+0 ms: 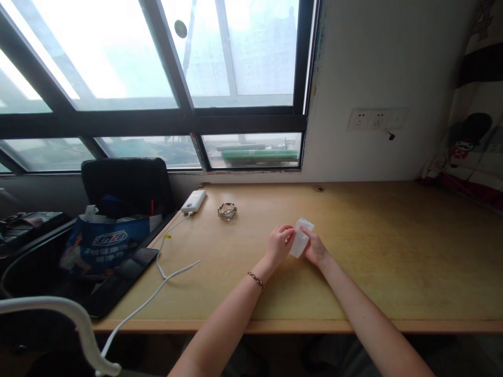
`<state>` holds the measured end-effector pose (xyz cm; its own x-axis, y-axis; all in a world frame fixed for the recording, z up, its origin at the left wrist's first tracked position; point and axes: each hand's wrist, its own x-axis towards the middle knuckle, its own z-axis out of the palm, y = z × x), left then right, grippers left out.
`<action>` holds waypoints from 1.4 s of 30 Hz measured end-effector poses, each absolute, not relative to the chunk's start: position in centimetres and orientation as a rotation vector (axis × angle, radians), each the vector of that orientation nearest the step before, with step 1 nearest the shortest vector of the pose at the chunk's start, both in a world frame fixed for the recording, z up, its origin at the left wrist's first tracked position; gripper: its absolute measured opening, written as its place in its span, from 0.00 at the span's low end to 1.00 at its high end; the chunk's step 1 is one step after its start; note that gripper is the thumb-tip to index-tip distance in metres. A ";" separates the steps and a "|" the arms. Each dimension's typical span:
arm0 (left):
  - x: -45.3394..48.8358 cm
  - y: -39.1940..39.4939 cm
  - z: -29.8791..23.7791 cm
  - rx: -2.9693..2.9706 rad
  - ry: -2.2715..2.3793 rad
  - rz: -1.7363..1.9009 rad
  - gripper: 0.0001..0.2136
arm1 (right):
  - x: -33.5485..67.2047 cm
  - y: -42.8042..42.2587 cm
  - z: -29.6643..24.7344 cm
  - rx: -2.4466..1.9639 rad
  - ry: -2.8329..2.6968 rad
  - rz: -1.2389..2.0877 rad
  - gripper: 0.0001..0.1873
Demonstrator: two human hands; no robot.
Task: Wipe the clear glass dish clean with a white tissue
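Note:
Both of my hands meet over the middle of a light wooden desk (pixel 393 251). Between them is a small white folded tissue or wipe (pixel 301 238). My left hand (pixel 279 245), with a thin bracelet on its wrist, grips the tissue's left side. My right hand (pixel 314 249) holds its right side from below. The tissue sits just above the desk surface; whether it touches the wood I cannot tell.
A glass ashtray (pixel 227 211) and a white power bank (pixel 194 201) with a white cable (pixel 165 272) lie at the back left. A blue tissue pack (pixel 104 243) and a black tablet (pixel 118 283) sit at the left. A wall socket (pixel 375 119) is behind.

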<state>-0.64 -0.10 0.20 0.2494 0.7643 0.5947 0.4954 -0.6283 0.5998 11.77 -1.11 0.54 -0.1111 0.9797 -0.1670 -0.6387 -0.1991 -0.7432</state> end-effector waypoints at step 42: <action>-6.0 4.5 0.1 1.698 1.643 1.326 0.10 | 13.7 -0.1 -0.4 -0.989 -0.567 1.256 0.14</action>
<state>-6.03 4.51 0.14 -0.1590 0.9299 0.3317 0.5205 -0.2066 0.8285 13.71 -0.05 -0.41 0.2570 0.9540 -0.1542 -0.5152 0.0003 -0.8570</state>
